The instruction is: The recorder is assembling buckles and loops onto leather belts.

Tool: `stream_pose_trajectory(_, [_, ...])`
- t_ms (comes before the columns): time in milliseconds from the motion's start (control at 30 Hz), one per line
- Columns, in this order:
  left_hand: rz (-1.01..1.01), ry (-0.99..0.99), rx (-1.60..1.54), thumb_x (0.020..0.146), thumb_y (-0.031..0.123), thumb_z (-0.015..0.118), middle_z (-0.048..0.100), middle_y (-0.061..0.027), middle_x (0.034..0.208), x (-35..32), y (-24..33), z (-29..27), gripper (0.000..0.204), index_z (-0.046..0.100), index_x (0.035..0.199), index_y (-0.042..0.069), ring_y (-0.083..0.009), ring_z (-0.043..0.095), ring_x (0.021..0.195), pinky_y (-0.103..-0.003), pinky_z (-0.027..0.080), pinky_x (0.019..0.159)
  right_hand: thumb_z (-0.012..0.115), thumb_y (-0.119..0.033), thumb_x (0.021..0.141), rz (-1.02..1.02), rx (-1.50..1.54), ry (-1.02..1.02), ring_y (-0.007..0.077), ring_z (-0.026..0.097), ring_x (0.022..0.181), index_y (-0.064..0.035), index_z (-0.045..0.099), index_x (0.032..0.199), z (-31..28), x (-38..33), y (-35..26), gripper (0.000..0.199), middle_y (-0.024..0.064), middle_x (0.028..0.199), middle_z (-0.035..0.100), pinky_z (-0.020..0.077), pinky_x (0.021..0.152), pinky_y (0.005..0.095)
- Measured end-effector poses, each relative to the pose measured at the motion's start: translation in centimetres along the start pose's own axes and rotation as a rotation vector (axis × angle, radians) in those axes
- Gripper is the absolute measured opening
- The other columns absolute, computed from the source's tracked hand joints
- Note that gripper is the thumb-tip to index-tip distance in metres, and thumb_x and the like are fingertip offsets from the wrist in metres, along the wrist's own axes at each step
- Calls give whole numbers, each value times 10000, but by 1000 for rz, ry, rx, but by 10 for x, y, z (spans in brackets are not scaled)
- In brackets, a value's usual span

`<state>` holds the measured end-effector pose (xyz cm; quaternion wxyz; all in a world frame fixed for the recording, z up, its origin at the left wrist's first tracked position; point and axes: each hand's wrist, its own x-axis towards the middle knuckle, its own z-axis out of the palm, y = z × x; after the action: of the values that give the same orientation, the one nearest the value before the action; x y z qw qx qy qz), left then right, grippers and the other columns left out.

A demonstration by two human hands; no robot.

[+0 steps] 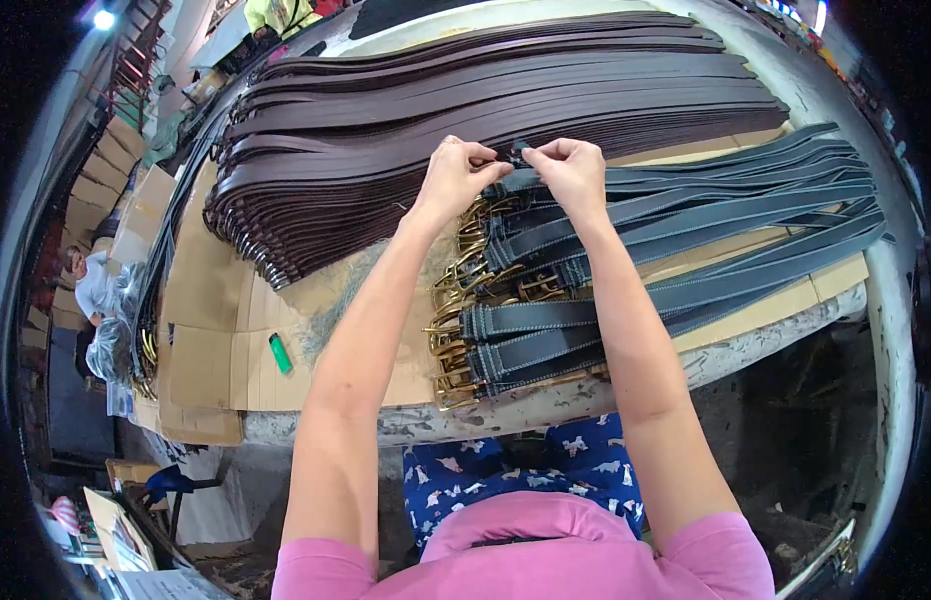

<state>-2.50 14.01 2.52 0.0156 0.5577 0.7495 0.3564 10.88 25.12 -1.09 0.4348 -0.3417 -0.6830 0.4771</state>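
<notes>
My left hand (454, 178) and my right hand (571, 172) meet over the table, both pinching the buckle end of a dark blue-grey belt (513, 157) between fingertips. Below the hands lies a pile of the same dark belts (686, 215) with white stitching, fanned out to the right. Their brass buckles (456, 300) are stacked in a column at the left end of the pile. Beyond the hands is a large layered stack of dark brown belts (466, 100).
Flattened cardboard (211, 320) covers the worn table. A green lighter (281, 353) lies on it at the left. More belts and plastic bags hang off the left edge. Another person (91, 285) sits at far left among cartons.
</notes>
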Motion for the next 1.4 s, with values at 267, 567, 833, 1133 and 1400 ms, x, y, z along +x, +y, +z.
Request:
stream_pose_trajectory(267, [46, -32, 43, 742, 230, 737, 679, -158, 774, 9, -4, 10, 232, 740, 861, 31, -245, 657, 694, -350, 505, 667, 749, -197, 725, 21, 30, 39, 174, 655, 621, 14, 708, 747, -1, -6, 5, 217, 123, 673, 684, 506, 625, 306])
stream_pose_trajectory(567, [97, 143, 3, 794, 168, 700, 654, -144, 709, 1, -17, 21, 209, 689, 842, -35, -199, 619, 622, -322, 483, 596, 748, -202, 679, -130, -114, -26, 244, 666, 656, 18, 711, 723, 1, -11, 6, 227, 172, 692, 672, 516, 656, 339])
stream_pose_trajectory(833, [97, 174, -34, 817, 161, 679, 638, -154, 789, -4, -14, 22, 191, 676, 852, -27, -226, 609, 698, -336, 476, 646, 754, -192, 661, -148, -117, -37, 248, 664, 627, 21, 711, 714, 4, -14, 2, 224, 168, 660, 666, 518, 639, 338])
stream_pose_trajectory(1133, [114, 189, -15, 821, 155, 672, 635, -156, 799, -4, -16, 24, 183, 670, 833, -28, -242, 616, 713, -345, 478, 655, 755, -189, 662, -140, -137, -47, 257, 661, 639, 22, 709, 712, 4, -15, 0, 221, 168, 663, 660, 517, 653, 347])
stream_pose_trajectory(1400, [79, 180, 5, 830, 168, 662, 634, -162, 812, -6, -14, 26, 191, 662, 831, -24, -271, 609, 765, -368, 473, 699, 763, -195, 657, -157, -142, -39, 283, 646, 724, 7, 714, 716, 6, -14, 5, 216, 176, 756, 641, 509, 703, 366])
